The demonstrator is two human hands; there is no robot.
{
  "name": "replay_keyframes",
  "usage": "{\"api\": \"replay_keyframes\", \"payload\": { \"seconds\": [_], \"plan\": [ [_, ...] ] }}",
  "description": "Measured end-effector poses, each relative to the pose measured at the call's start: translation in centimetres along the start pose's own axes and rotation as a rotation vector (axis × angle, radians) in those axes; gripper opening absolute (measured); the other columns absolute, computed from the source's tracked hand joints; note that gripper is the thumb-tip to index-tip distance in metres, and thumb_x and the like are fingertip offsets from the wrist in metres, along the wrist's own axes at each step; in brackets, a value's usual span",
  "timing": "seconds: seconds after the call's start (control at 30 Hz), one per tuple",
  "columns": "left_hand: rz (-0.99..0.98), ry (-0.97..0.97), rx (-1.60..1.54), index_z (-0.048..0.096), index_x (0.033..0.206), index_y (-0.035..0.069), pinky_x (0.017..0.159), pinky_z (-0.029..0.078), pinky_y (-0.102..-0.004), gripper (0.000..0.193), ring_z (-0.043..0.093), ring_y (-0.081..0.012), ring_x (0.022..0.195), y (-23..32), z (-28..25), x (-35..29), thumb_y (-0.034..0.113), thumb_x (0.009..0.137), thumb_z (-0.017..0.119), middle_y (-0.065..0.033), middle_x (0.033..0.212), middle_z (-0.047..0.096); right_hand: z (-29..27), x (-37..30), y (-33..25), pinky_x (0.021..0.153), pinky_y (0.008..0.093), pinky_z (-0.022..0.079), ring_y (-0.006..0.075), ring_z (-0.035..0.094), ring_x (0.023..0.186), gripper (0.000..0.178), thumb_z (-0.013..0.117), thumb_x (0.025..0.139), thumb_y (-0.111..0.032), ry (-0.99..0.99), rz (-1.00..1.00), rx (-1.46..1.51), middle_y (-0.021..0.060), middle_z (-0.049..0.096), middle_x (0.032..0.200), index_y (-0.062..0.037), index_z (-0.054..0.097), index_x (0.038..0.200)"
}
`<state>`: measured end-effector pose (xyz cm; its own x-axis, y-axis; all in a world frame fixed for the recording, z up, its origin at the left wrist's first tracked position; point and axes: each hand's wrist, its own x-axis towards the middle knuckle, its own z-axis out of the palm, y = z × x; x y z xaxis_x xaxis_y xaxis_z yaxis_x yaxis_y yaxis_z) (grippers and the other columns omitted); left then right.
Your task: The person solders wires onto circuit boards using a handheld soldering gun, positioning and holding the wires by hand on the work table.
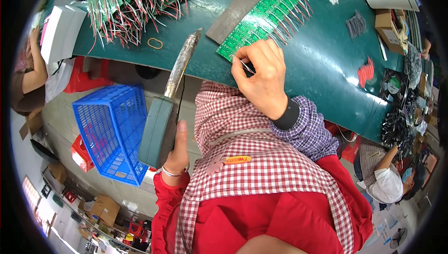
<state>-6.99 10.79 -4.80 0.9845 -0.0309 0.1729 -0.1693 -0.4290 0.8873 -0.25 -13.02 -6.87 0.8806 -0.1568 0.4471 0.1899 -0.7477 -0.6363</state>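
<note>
- Soldering iron [164,109]: held by the fingers of your left hand [178,150], tip toward one o'clock.
- Circuit board [256,22]: on the bench [322,58], twelve o'clock from your right hand [263,74], whose fingers pinch a wire [248,68].

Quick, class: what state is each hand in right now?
Left hand: closed, holding the soldering iron by its handle.
Right hand: pinched closed at the green circuit boards; exactly what it grips can't be told.
</note>
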Motion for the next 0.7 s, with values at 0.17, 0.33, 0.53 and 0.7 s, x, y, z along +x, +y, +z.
{"api": "replay_keyframes", "payload": {
  "seconds": [0.17,0.33,0.53,0.7],
  "plan": [
    [0.147,0.066,0.097,0.062,0.118,-0.007,0.053,0.046,-0.025,0.036,0.057,-0.0112,0.063,-0.1,-0.5,2.3,-0.008,0.083,0.068,-0.0125,0.104,0.067,-0.6,0.2,-0.3,0.067,0.0383,0.036,0.0256,0.052,0.075,0.016,0.071,0.07,-0.002,-0.031,-0.014,-0.018,0.005,0.054,0.077,-0.0097,0.06,0.078],
    [0.194,0.318,0.01,0.06,0.121,-0.006,0.05,0.043,-0.0235,0.036,0.053,-0.01,0.058,0.8,-1.6,7.6,-0.01,0.085,0.063,-0.0121,0.105,0.068,-1.4,0.0,-0.8,0.069,0.0376,0.037,0.0247,0.053,0.075,0.017,0.072,0.071,0.0,-0.07,-0.011,-0.028,0.0042,0.055,0.077,-0.0086,0.06,0.079],
    [0.311,0.484,-0.163,0.062,0.118,-0.005,0.05,0.04,-0.0217,0.03,0.052,-0.0069,0.057,6.3,-4.9,17.6,-0.004,0.088,0.066,-0.0087,0.1,0.067,-1.9,0.1,-1.4,0.068,0.037,0.037,0.0241,0.052,0.074,0.017,0.072,0.071,0.0,-0.117,0.008,-0.036,0.0047,0.053,0.075,-0.0071,0.058,0.078],
    [0.095,0.263,0.515,0.066,0.091,-0.006,0.075,0.048,-0.0401,0.037,0.064,-0.0299,0.078,1.4,-7.4,29.7,0.028,0.08,0.077,-0.0158,0.082,0.07,-1.8,-0.1,-1.7,0.068,0.037,0.036,0.0246,0.051,0.074,0.017,0.072,0.071,0.001,-0.106,0.005,-0.034,0.0052,0.052,0.075,-0.0071,0.058,0.078]
  ]
}}
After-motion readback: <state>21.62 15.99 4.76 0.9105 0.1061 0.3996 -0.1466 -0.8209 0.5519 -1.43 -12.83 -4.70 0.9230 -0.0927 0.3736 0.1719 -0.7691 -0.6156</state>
